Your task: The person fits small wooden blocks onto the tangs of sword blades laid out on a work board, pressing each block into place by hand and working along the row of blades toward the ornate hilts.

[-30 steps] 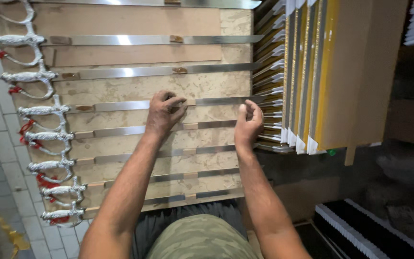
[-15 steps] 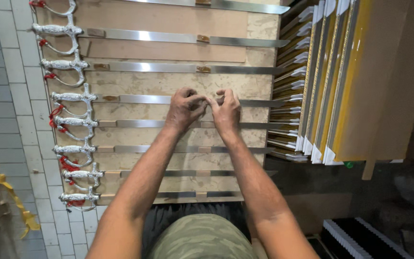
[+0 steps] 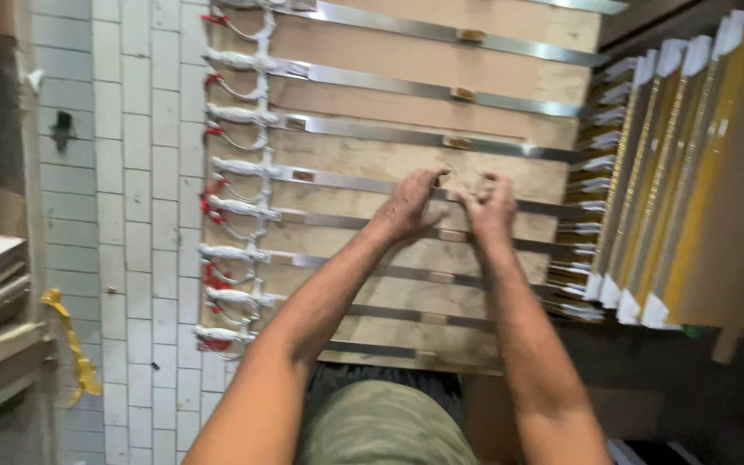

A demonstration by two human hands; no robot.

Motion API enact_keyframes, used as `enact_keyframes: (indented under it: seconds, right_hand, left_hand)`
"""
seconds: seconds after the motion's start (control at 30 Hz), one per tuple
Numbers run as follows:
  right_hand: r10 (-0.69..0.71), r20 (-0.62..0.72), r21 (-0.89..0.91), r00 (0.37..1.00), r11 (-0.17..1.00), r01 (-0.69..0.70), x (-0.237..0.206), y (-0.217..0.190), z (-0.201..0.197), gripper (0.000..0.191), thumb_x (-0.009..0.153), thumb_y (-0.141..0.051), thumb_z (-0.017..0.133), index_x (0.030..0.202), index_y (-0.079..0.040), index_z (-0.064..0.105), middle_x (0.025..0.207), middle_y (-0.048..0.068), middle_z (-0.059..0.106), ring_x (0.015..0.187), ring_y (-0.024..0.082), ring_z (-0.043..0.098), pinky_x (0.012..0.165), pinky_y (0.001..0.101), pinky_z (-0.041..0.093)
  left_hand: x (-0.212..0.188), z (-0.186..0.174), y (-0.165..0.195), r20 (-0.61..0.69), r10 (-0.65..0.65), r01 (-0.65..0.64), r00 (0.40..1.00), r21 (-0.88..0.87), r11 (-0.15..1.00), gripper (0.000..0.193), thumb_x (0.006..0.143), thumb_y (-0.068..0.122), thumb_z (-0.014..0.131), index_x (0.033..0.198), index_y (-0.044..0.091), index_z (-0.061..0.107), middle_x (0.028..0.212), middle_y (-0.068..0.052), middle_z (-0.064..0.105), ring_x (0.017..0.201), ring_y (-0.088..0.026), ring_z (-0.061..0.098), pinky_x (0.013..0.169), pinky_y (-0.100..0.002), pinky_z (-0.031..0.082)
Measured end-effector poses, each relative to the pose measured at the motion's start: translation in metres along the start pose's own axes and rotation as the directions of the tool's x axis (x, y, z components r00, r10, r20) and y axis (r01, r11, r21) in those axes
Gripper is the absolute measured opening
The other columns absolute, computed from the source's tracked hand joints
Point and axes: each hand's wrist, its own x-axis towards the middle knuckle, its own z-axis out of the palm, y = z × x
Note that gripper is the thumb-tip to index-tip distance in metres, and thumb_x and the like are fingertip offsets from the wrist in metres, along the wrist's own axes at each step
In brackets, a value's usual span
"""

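Two hands meeting on one metal strip (image 3: 372,184), the fourth down in a ladder of parallel steel strips across a wooden board (image 3: 406,155). Left hand (image 3: 408,205) and right hand (image 3: 491,207) close together near the strip's middle, fingers curled down over its upper edge and pinching at a small brown clip (image 3: 453,234) area between them; whether actually clamped on the metal or only pressing, not clear from the blur. Fingertips (image 3: 430,178) hooked at the strip's top edge.

Best handled, by the look of it, with even pressure from both sides, thumbs under and fingers over, keeping the strip flat to the board rather than bowing it, and keeping skin off the thin edge.

Left of the strip, a column of white handles (image 3: 234,168) with red cord ties (image 3: 210,207) along the board's edge, then a white tiled wall (image 3: 131,172). Right of the strip, a stack of upright yellow-and-white panels (image 3: 673,172). Below the strip, more steel strips, then olive trousers (image 3: 381,426). Far left, a yellow ribbon (image 3: 71,344) hanging.
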Motion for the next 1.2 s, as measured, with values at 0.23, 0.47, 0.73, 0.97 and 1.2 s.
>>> enact_keyframes:
  seconds: [0.23, 0.47, 0.73, 0.97, 1.2]
  right_hand:
    - [0.128, -0.195, 0.226, 0.972, 0.971, -0.083, -0.06, -0.034, 0.004, 0.043, 0.099, -0.025, 0.079, 0.13, -0.005, 0.056, 0.095, 0.001, 0.063, 0.082, 0.011, 0.062, 0.07, 0.0271, 0.054]
    - [0.015, -0.091, 0.234, 0.996, 0.972, 0.007, -0.129, -0.133, 0.064, 0.033, 0.098, -0.02, 0.077, 0.124, -0.006, 0.064, 0.1, 0.005, 0.066, 0.084, 0.012, 0.062, 0.07, 0.0259, 0.054]
    - [-0.717, 0.015, -0.028, 0.697, 0.697, 0.717, -0.122, -0.218, 0.104, 0.031, 0.093, -0.012, 0.075, 0.123, -0.009, 0.068, 0.128, 0.015, 0.064, 0.102, 0.027, 0.069, 0.084, 0.0351, 0.062]
    - [-0.795, 0.192, 0.139, 0.576, 0.603, 0.786, -0.113, -0.206, 0.124, 0.031, 0.096, -0.002, 0.072, 0.126, -0.003, 0.067, 0.124, 0.015, 0.069, 0.103, 0.027, 0.071, 0.083, 0.0349, 0.063]
    - [-0.612, 0.139, 0.123, 0.778, 0.791, 0.6, -0.064, -0.203, 0.166, 0.022, 0.096, -0.009, 0.074, 0.116, -0.004, 0.068, 0.111, 0.014, 0.068, 0.103, 0.033, 0.068, 0.087, 0.042, 0.058]
  left_hand:
    - [-0.068, -0.167, -0.065, -0.056, -0.079, 0.097, 0.995, 0.599, 0.795, 0.055, 0.076, 0.037, 0.088, 0.123, 0.015, 0.069, 0.125, -0.01, 0.064, 0.122, -0.031, 0.054, 0.107, -0.05, 0.037]
    - [-0.088, -0.235, -0.113, 0.076, 0.01, -0.058, 0.997, 0.652, 0.756, 0.038, 0.078, 0.038, 0.088, 0.109, 0.02, 0.076, 0.122, 0.002, 0.066, 0.127, -0.023, 0.052, 0.11, -0.05, 0.026]
    - [-0.114, -0.25, -0.083, 0.328, -0.677, 0.702, 0.658, 0.056, 0.71, 0.027, 0.082, 0.038, 0.083, 0.085, 0.013, 0.075, 0.092, -0.001, 0.067, 0.083, -0.014, 0.062, 0.071, -0.033, 0.051]
    - [-0.135, -0.264, -0.081, 0.642, -0.677, 0.916, 0.359, -0.383, 0.122, 0.033, 0.089, 0.037, 0.081, 0.091, 0.005, 0.075, 0.069, 0.002, 0.059, 0.063, -0.012, 0.049, 0.055, -0.027, 0.039]
    - [-0.108, -0.269, -0.102, -0.078, -0.122, 0.142, 0.989, 0.337, 0.931, 0.043, 0.082, 0.031, 0.087, 0.114, 0.008, 0.071, 0.112, -0.011, 0.064, 0.099, -0.029, 0.064, 0.087, -0.043, 0.054]
